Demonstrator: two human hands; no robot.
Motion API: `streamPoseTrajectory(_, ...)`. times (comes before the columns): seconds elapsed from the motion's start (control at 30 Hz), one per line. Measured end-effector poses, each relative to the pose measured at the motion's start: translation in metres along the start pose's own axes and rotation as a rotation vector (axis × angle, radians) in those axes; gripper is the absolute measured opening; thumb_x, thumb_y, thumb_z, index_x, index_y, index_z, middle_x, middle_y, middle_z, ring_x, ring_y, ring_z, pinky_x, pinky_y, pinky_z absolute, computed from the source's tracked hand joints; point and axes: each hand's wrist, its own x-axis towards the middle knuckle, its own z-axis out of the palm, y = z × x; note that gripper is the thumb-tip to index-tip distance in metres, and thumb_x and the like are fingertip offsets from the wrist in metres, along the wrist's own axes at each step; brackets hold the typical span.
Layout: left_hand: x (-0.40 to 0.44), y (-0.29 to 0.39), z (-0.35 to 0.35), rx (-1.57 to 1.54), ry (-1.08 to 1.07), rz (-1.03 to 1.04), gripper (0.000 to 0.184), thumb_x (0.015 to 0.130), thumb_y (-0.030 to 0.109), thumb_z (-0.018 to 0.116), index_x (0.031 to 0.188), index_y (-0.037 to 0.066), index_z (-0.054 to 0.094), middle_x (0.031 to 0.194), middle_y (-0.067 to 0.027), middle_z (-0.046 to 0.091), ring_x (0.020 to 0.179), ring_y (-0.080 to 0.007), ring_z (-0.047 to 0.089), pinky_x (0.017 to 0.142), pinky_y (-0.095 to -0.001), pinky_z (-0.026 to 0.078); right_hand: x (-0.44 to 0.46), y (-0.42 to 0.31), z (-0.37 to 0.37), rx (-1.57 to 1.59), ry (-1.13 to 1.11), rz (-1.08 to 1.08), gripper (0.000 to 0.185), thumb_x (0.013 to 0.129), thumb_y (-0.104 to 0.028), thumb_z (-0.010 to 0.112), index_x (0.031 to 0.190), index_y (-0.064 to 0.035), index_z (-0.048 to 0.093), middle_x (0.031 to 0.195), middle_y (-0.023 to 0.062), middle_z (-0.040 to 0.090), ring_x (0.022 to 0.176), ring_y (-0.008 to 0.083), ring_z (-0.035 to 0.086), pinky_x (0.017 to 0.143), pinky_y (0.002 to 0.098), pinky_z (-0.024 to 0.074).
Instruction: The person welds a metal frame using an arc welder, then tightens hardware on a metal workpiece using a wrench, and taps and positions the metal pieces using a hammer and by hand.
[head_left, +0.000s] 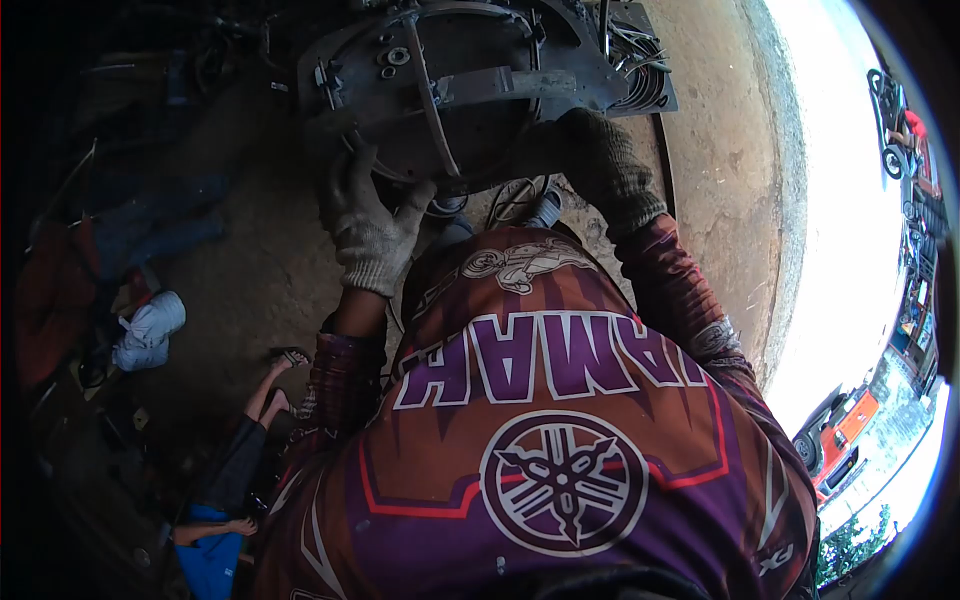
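A round metal frame (432, 95), made of a ring with curved and flat bars across it, lies on a dark metal worktable (575, 60). My left hand (370, 225), in a pale knitted work glove, grips the frame's near left edge, thumb on one side and fingers on the other. At the near right, my right hand (612, 170) wears a matching glove and closes on the frame's edge; its fingertips are lost in shadow. Several metal washers or nuts (398, 57) lie on the tabletop inside the ring.
Bundled rods or wire (640, 75) lie at the table's right end. Cables (515, 198) hang below its near edge, by my feet. Another person (215, 540) is at the lower left, near a white cloth-like bundle (150, 330). An orange vehicle (845, 440) stands outside at right.
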Motion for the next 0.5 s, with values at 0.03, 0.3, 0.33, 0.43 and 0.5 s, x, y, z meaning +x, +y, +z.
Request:
streamPoseTrajectory(0.03,0.0,0.001,0.002,0.0,-0.001,0.003,0.086,0.073,0.053,0.082,0.136,0.003,0.051,0.131,-0.024,0.053,0.124,-0.0405,0.052,0.104,-0.0501,0.044,0.006,0.008,0.005,-0.056,0.006,-0.009,0.032,0.086,-0.037,0.068,0.092,-0.0052,0.067,0.086,0.019,0.067,0.086,0.0393,0.066,0.073,0.0467,0.0515)
streamPoseTrajectory(0.3,0.002,-0.007,0.012,0.015,-0.025,-0.027,0.081,0.075,0.061,0.076,0.131,0.008,0.054,0.133,-0.0222,0.052,0.122,-0.0407,0.053,0.097,-0.0532,0.046,0.022,0.009,-0.003,-0.027,-0.105,-0.016,0.041,0.087,-0.035,0.065,0.109,-0.0006,0.071,0.109,0.0232,0.069,0.105,0.0357,0.066,0.088,0.0469,0.0499)
streamPoseTrajectory(0.33,0.001,-0.006,0.013,0.009,-0.021,-0.019,0.081,0.075,0.061,0.076,0.131,0.008,0.054,0.133,-0.0222,0.052,0.122,-0.0407,0.053,0.097,-0.0532,0.046,0.023,0.009,-0.001,-0.035,-0.106,-0.007,0.041,0.087,-0.035,0.065,0.109,-0.0006,0.071,0.109,0.0233,0.069,0.105,0.0357,0.066,0.088,0.0469,0.0499)
streamPoseTrajectory(0.43,-0.001,-0.008,0.016,0.045,-0.011,-0.032,0.078,0.074,0.06,0.077,0.129,0.009,0.056,0.135,-0.0218,0.051,0.122,-0.0409,0.053,0.098,-0.0539,0.046,0.023,0.01,0.002,-0.051,-0.103,0.021,0.041,0.087,-0.035,0.065,0.108,-0.0004,0.071,0.108,0.0234,0.069,0.104,0.0358,0.066,0.087,0.0466,0.05)
streamPoseTrajectory(0.5,0.0,-0.011,0.017,0.02,-0.084,-0.104,0.074,0.073,0.061,0.078,0.123,0.009,0.061,0.137,-0.0211,0.049,0.124,-0.0392,0.052,0.099,-0.0522,0.045,0.022,0.011,0.004,-0.055,-0.101,0.039,0.041,0.086,-0.036,0.065,0.108,-0.0004,0.071,0.108,0.0234,0.069,0.104,0.0358,0.066,0.087,0.0465,0.05)
